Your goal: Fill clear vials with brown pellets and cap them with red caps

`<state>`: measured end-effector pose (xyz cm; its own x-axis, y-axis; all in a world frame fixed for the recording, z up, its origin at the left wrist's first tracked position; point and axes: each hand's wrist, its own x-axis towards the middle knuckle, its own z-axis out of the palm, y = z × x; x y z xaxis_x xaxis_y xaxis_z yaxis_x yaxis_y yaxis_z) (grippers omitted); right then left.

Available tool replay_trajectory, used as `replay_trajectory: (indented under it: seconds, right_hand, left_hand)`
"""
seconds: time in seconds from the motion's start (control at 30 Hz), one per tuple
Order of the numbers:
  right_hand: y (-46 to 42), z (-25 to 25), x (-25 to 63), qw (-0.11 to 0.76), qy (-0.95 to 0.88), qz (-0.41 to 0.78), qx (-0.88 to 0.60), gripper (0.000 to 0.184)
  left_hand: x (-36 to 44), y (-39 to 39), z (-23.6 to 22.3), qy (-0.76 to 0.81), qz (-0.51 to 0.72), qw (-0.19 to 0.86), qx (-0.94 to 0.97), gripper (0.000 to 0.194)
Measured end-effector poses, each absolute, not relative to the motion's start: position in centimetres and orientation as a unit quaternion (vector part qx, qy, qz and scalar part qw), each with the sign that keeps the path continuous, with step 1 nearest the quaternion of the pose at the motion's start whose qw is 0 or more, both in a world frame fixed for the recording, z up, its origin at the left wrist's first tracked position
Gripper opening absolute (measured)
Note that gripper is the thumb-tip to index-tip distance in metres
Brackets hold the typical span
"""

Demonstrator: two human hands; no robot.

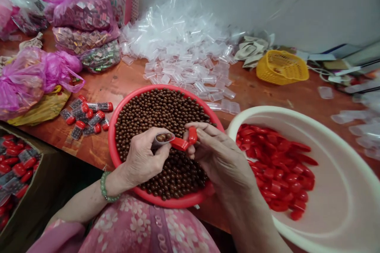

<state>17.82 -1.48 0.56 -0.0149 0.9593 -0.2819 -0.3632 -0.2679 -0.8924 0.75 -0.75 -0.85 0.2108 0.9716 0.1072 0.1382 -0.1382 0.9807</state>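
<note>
Left fingers [154, 131] partly hide clear tube [162, 138]

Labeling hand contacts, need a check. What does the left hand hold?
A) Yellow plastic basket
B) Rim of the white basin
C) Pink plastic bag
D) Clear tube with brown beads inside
D: the left hand pinches a clear tube with brown beads visible inside, above the red bowl.

Pink blouse [139, 225] with white blossoms, pink sleeve [56, 239], green beaded bracelet [104, 186] on left wrist [116, 182]
</note>
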Motion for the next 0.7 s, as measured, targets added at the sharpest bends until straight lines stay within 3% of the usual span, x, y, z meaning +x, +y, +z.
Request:
replay_trajectory:
  seconds: [0.17,0.37,0.57,0.7]
  right_hand:
    - [-1.4,0.6,18.2,0.417,-0.357,0.679,-0.488,0.022]
    - [-1.4,1.4,18.0,0.358,-0.402,0.653,-0.533,0.026]
    - [-1.6,0.6,17.0,0.39,-0.386,0.642,-0.536,0.032]
    - [-1.2,0.0,17.3,0.422,-0.349,0.647,-0.53,0.036]
  left_hand:
    - [0.7,-1.0,-1.3,0.448,0.415,0.423,0.67,0.016]
    - [1.1,-1.3,-2.0,0.456,0.429,0.332,0.705,0.016]
    - [1.3,-1.0,-2.5,0.406,0.493,0.265,0.722,0.022]
    - [0.8,-0.5,-2.0,0.397,0.481,0.361,0.694,0.015]
